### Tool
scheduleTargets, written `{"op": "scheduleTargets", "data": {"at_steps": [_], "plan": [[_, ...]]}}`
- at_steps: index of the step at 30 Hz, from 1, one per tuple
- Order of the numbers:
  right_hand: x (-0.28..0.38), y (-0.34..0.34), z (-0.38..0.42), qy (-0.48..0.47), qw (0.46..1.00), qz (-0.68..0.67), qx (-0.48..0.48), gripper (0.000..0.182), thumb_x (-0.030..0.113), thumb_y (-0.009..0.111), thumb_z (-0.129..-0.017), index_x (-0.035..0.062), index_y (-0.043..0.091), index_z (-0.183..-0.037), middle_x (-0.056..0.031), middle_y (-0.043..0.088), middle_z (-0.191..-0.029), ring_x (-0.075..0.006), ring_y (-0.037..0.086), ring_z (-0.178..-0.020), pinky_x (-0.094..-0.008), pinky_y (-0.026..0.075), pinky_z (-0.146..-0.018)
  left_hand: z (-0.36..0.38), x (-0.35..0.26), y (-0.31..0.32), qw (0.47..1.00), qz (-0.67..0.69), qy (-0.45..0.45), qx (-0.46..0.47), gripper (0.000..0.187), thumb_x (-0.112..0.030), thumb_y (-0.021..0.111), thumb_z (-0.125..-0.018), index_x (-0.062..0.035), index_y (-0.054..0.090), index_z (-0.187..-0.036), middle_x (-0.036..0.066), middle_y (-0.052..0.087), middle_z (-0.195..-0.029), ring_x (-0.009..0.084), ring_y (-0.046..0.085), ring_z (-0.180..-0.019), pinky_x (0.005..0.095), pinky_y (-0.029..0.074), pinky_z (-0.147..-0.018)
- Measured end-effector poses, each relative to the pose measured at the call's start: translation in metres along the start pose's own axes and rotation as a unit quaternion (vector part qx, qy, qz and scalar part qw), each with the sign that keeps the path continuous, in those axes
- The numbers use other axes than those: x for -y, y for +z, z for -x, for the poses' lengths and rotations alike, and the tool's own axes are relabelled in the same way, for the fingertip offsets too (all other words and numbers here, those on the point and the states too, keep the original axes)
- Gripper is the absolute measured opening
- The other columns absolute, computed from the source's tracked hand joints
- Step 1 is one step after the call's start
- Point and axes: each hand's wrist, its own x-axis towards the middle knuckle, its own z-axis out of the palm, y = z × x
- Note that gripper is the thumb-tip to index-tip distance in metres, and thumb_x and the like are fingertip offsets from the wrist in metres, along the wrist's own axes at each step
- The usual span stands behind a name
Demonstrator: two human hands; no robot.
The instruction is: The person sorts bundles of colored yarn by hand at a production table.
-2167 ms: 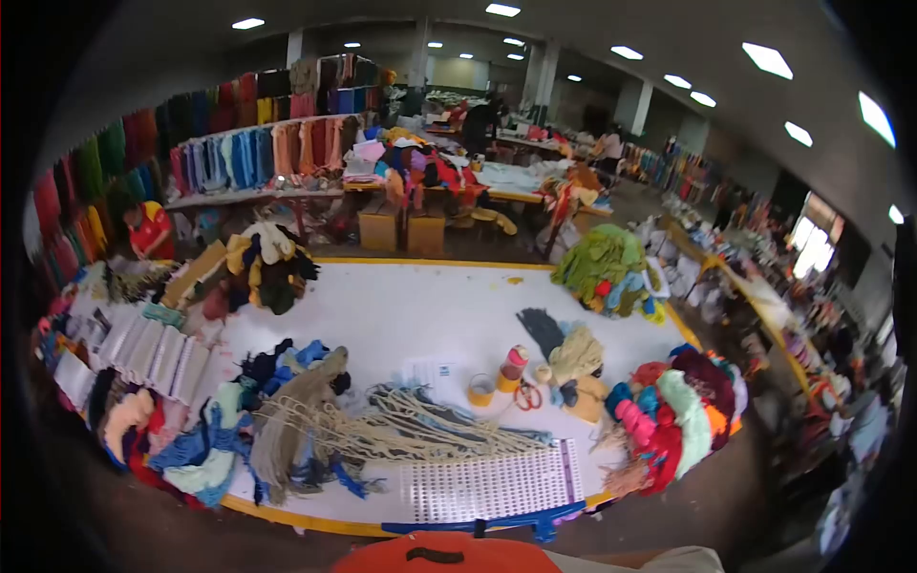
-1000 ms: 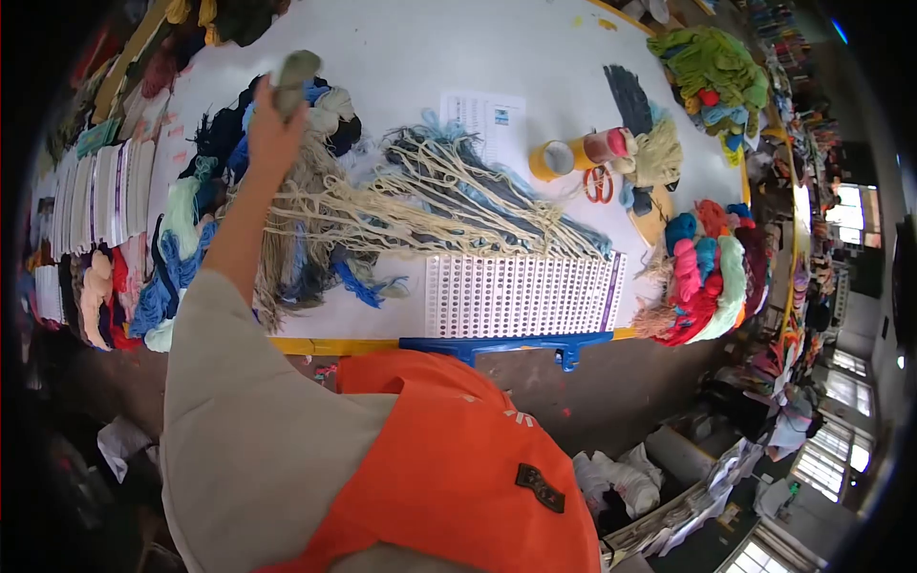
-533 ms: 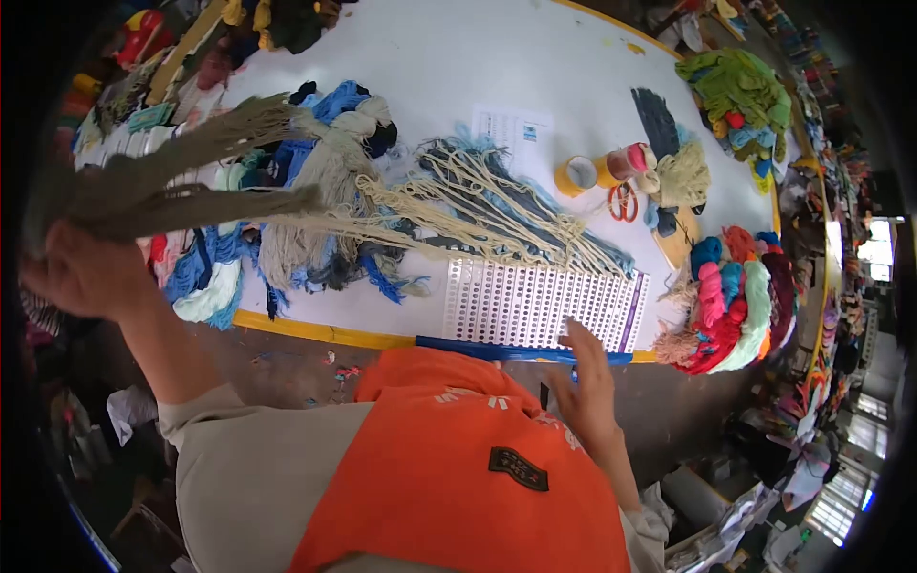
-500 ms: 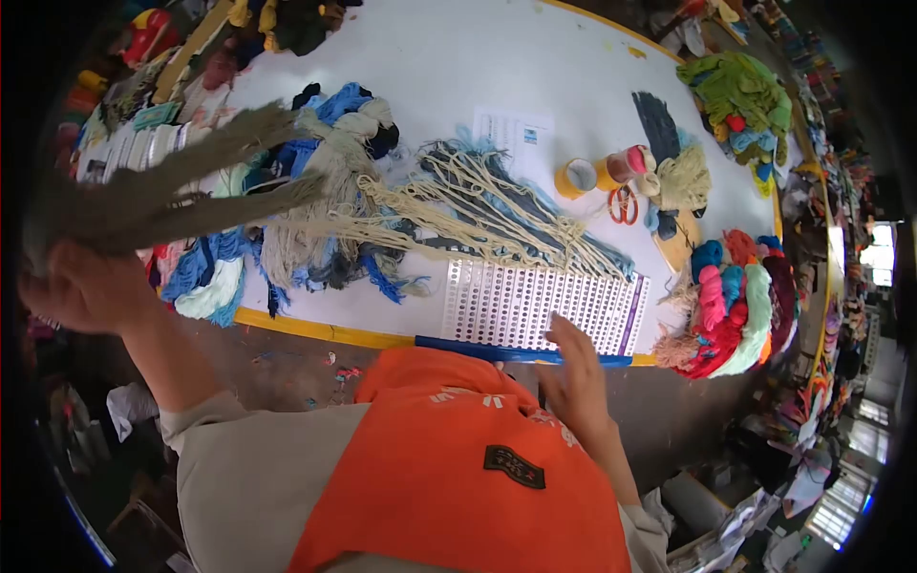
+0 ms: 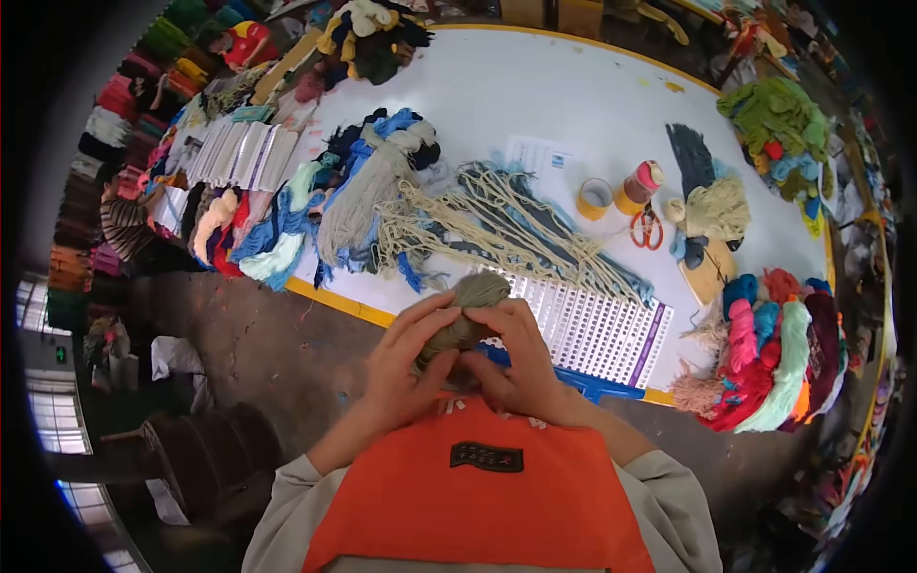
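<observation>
Close in front of my orange apron (image 5: 478, 497), a grey-green yarn skein (image 5: 480, 289) is bunched between both hands. My left hand (image 5: 406, 358) wraps its left side, with the fingers curled over the top. From the other side my right hand (image 5: 521, 358) closes on it, thumb low and fingertips near those of the left. The palms and the skein's lower end are partly hidden. Just beyond my hands lies a white card with rows of holes (image 5: 592, 329), and cream yarn strands (image 5: 516, 224) spread across dark blue ones above it.
On the white table (image 5: 535, 76) are a grey yarn bundle (image 5: 358, 205), orange-handled scissors (image 5: 647, 229), a tape roll (image 5: 594, 198) and a thread cone (image 5: 640, 181). Coloured skeins (image 5: 764, 344) heap at the right edge, green yarn (image 5: 778, 124) behind. Other people (image 5: 250, 46) are at far left.
My left hand has come in from the far left, and the stretched-out yarn is now gathered into a bundle. My right hand has closed on it too. The view has shifted leftward.
</observation>
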Motion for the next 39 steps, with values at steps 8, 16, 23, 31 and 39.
{"op": "scheduleTargets", "data": {"at_steps": [8,16,23,31,39], "plan": [[-0.009,-0.009,0.030,0.144,0.988,-0.033,0.054,0.037,0.005,0.061,-0.077,0.0029,0.053,-0.113,-0.0148,0.054,-0.101,-0.0272,0.060,-0.091,-0.0336,0.050,-0.079,0.033,-0.024,0.017,0.992,-0.038,-0.091,0.079,0.055,0.000,0.064,-0.072,-0.0066,0.053,-0.125,0.016,0.052,-0.126,0.0349,0.052,-0.118,0.0373,0.045,-0.098],[0.014,-0.041,0.042,0.141,0.988,-0.003,0.055,0.027,0.022,0.060,-0.082,0.0067,0.052,-0.103,-0.0145,0.054,-0.099,-0.0323,0.061,-0.085,-0.0391,0.049,-0.074,0.026,-0.028,0.035,0.990,-0.080,-0.072,0.094,0.045,-0.017,0.071,-0.073,-0.0067,0.051,-0.112,0.014,0.057,-0.114,0.0350,0.058,-0.104,0.0407,0.050,-0.082],[0.024,-0.064,0.045,0.097,0.992,0.079,0.013,0.027,0.019,0.062,-0.077,0.0057,0.050,-0.097,-0.0113,0.052,-0.093,-0.0283,0.060,-0.081,-0.0387,0.049,-0.069,0.008,-0.061,0.044,0.982,-0.128,-0.049,0.126,0.038,-0.023,0.075,-0.071,-0.0057,0.054,-0.097,0.012,0.056,-0.110,0.0281,0.060,-0.095,0.0365,0.052,-0.071],[-0.037,-0.046,0.067,0.164,0.977,-0.121,-0.063,0.018,0.015,0.056,-0.082,0.0026,0.057,-0.095,-0.0118,0.058,-0.091,-0.0218,0.058,-0.080,-0.0324,0.046,-0.071,0.014,-0.050,0.059,0.975,-0.142,0.124,0.114,0.028,-0.015,0.082,-0.064,-0.0076,0.061,-0.080,0.009,0.055,-0.103,0.0291,0.050,-0.101,0.0349,0.046,-0.083],[-0.019,-0.048,0.063,0.085,0.991,-0.096,-0.035,0.025,0.013,0.057,-0.076,0.0018,0.051,-0.098,-0.0129,0.053,-0.085,-0.0261,0.054,-0.077,-0.0349,0.046,-0.072,0.037,-0.031,0.066,0.984,-0.156,0.073,0.043,0.038,-0.013,0.084,-0.065,-0.0048,0.060,-0.094,0.009,0.057,-0.096,0.0200,0.061,-0.081,0.0293,0.051,-0.070]]}}
